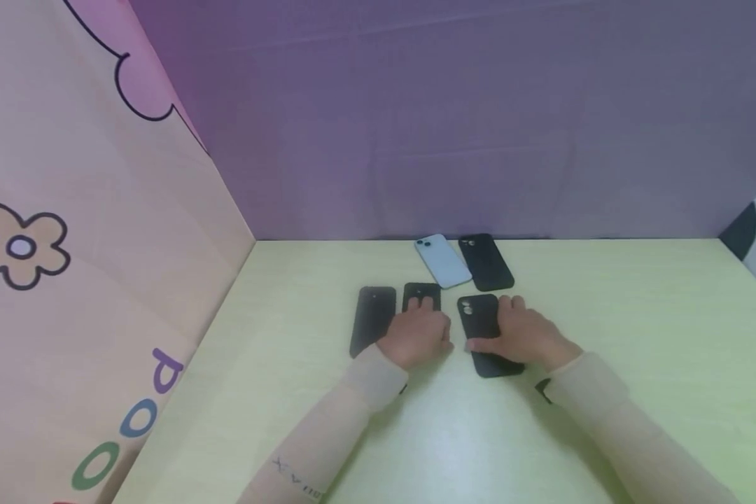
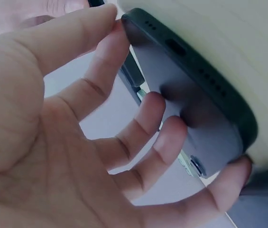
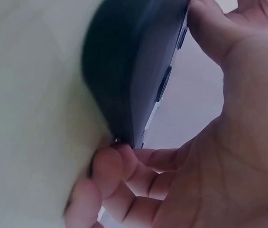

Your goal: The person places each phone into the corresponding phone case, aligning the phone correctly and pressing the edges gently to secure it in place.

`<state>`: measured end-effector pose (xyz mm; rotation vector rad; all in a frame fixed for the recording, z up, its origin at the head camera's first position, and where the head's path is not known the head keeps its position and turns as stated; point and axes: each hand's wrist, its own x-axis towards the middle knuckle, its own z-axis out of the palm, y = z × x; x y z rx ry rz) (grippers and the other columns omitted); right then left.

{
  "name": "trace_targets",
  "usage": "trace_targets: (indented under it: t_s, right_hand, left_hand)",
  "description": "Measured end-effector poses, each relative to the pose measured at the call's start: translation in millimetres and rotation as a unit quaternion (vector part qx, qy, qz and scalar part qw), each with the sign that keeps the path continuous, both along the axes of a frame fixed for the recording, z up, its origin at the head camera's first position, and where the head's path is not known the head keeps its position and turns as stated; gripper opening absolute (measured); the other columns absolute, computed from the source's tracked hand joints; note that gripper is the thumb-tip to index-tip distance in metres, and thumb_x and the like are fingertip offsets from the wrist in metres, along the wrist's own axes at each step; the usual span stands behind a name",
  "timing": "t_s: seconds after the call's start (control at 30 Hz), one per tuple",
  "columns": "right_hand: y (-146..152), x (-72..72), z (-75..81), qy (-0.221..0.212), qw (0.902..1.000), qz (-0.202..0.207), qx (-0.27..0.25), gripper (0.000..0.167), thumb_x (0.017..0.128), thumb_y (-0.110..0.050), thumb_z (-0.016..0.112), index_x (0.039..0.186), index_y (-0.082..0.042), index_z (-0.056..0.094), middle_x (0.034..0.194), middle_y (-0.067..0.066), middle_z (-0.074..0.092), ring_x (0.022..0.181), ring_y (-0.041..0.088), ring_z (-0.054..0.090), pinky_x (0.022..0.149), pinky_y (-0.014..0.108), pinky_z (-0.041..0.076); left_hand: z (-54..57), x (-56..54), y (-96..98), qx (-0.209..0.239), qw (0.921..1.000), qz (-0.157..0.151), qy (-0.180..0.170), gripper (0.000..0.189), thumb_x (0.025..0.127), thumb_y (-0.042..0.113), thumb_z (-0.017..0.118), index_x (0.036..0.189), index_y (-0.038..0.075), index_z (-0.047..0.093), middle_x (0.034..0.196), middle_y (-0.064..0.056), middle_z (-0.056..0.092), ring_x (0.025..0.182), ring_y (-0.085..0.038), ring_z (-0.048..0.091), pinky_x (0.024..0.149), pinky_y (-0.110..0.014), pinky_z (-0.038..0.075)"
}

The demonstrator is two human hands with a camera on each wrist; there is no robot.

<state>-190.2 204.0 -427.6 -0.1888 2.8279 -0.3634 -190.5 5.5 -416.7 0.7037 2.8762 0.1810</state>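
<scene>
My left hand spans a black phone case on the table, its lower part hidden under the hand in the head view. In the left wrist view, thumb and little finger hold this case at opposite edges, with middle fingertips touching its flat face. A port opening and rows of small holes show along its end. To the right, my right hand grips another black phone case across its width, thumb on one side and fingers on the other. The right wrist view shows that case edge-on.
A dark phone-shaped slab lies just left of my left hand. Farther back are a pale blue phone and a black phone case, side by side. A purple backdrop borders the table's far edge, and a printed panel the left.
</scene>
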Motion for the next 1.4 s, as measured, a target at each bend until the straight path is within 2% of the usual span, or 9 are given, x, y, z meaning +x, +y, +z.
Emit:
trace_targets:
  t_s: [0.2,0.3,0.43,0.57,0.77,0.97,1.17,1.3,1.4]
  right_hand:
    - [0.1,1.3,0.7,-0.004,1.0000,-0.001,-0.005,0.119,0.067,-0.077,0.061,0.135,0.015,0.028,0.118,0.032,0.044,0.094,0.038,0.058,0.080,0.052,0.052]
    - [1.1,1.0,1.5,-0.010,0.9999,0.004,-0.011,0.117,0.068,-0.075,0.063,0.135,0.015,0.029,0.117,0.030,0.044,0.093,0.037,0.058,0.080,0.051,0.052]
    - [3.1,-0.5,2.4,-0.017,0.9996,0.015,-0.015,0.116,0.069,-0.073,0.065,0.137,0.013,0.027,0.119,0.030,0.044,0.096,0.038,0.057,0.083,0.052,0.052]
    - [4.0,-1.3,3.7,-0.018,0.9992,0.031,-0.016,0.114,0.069,-0.069,0.067,0.137,0.013,0.028,0.117,0.028,0.045,0.098,0.037,0.057,0.085,0.053,0.051]
    - [3.7,0.2,3.4,-0.019,0.9988,0.040,-0.021,0.117,0.068,-0.071,0.067,0.138,0.013,0.027,0.116,0.026,0.045,0.098,0.035,0.056,0.086,0.053,0.051]
    - [4.6,0.7,3.4,-0.027,0.9985,0.039,-0.027,0.122,0.064,-0.074,0.067,0.140,0.012,0.025,0.117,0.025,0.044,0.100,0.035,0.055,0.087,0.053,0.050]
    - [6.4,-0.4,3.2,-0.033,0.9983,0.042,-0.022,0.123,0.064,-0.075,0.066,0.140,0.013,0.024,0.121,0.028,0.043,0.104,0.038,0.055,0.089,0.054,0.049]
    - [9.6,0.8,2.0,-0.030,0.9983,0.046,-0.020,0.124,0.065,-0.075,0.066,0.140,0.014,0.023,0.123,0.029,0.043,0.106,0.040,0.054,0.090,0.055,0.048]
    - [9.9,0.3,1.0,-0.025,0.9982,0.050,-0.021,0.124,0.066,-0.075,0.066,0.140,0.014,0.022,0.122,0.029,0.043,0.106,0.040,0.054,0.090,0.055,0.048]
  left_hand:
    - [-3.3,-3.3,1.7,-0.021,0.9980,0.058,0.009,0.035,0.082,0.049,0.067,0.082,0.014,0.071,0.125,-0.015,0.055,0.107,-0.028,0.050,0.070,-0.039,0.054]
    - [-5.6,-5.4,0.9,-0.024,0.9957,0.086,0.024,0.047,0.081,0.054,0.066,0.096,0.009,0.070,0.124,-0.017,0.054,0.109,-0.028,0.050,0.068,-0.037,0.055]
    - [-8.4,-7.2,-0.6,-0.013,0.9933,0.106,0.044,0.072,0.078,0.057,0.067,0.128,0.005,0.055,0.125,-0.021,0.045,0.111,-0.032,0.046,0.055,-0.032,0.053]
    - [-10.1,-7.5,-1.6,0.001,0.9910,0.128,0.039,0.083,0.077,0.059,0.067,0.138,0.007,0.044,0.127,-0.025,0.039,0.114,-0.036,0.042,0.049,-0.028,0.050]
    - [-13.3,-9.4,-2.6,-0.003,0.9873,0.152,0.048,0.079,0.082,0.059,0.061,0.139,0.008,0.042,0.125,-0.027,0.048,0.112,-0.037,0.048,0.058,-0.034,0.055]
    - [-14.3,-12.9,-2.8,-0.001,0.9835,0.170,0.060,0.083,0.079,0.062,0.064,0.138,0.007,0.041,0.120,-0.026,0.053,0.111,-0.038,0.052,0.067,-0.039,0.057]
    - [-10.4,-13.9,-1.2,0.026,0.9791,0.199,0.035,0.088,0.076,0.054,0.071,0.141,0.006,0.035,0.115,-0.025,0.053,0.104,-0.035,0.055,0.070,-0.040,0.057]
    - [-8.4,-13.3,0.5,0.051,0.9744,0.219,0.013,0.087,0.072,0.049,0.076,0.136,0.007,0.036,0.108,-0.023,0.053,0.096,-0.033,0.056,0.067,-0.040,0.055]
    - [-7.1,-14.5,-0.4,0.065,0.9704,0.233,0.002,0.086,0.069,0.048,0.078,0.133,0.008,0.037,0.107,-0.022,0.052,0.095,-0.034,0.055,0.069,-0.042,0.054]
